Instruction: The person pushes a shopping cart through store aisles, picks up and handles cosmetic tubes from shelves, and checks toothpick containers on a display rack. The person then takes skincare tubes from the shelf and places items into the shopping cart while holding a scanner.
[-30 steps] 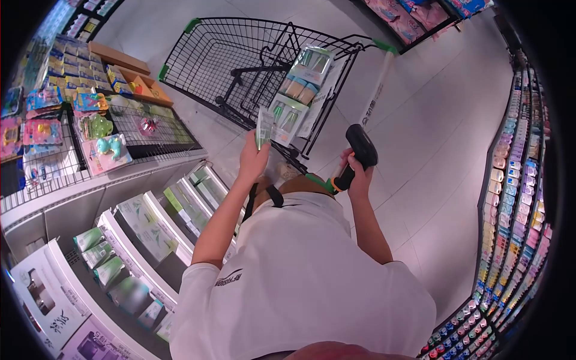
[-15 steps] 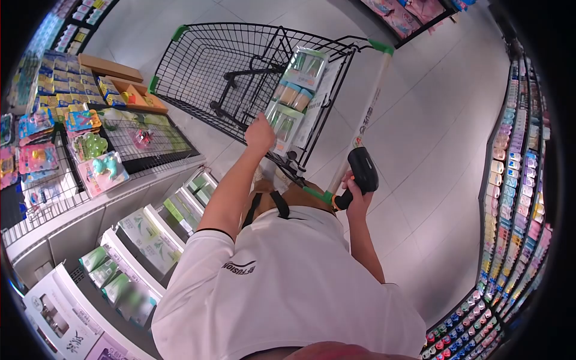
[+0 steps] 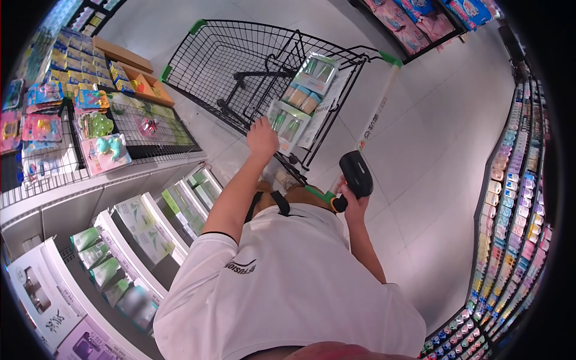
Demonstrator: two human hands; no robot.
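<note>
My left hand reaches to the near side of the shopping cart. Its fingers are bent at the left edge of a clear-windowed box with green contents; the fingertips are hidden, so a grip on it is unclear. Beyond that box lie several jars with tan contents and blue lids. A second clear-windowed box rests farther up in the same cart section. In my right hand is a black handheld scanner, its head pointing up beside the cart's handlebar.
On the left stands a display of toys on blister cards, with shelves of green-and-white packs below. Stocked shelves curve along the right side. Pink and blue packs stand at the top right. Tiled floor lies between.
The view has shifted slightly, moving the cart a little right in the picture. My left hand stays at the box's edge, its fingers posed a bit differently. My right hand keeps the scanner.
</note>
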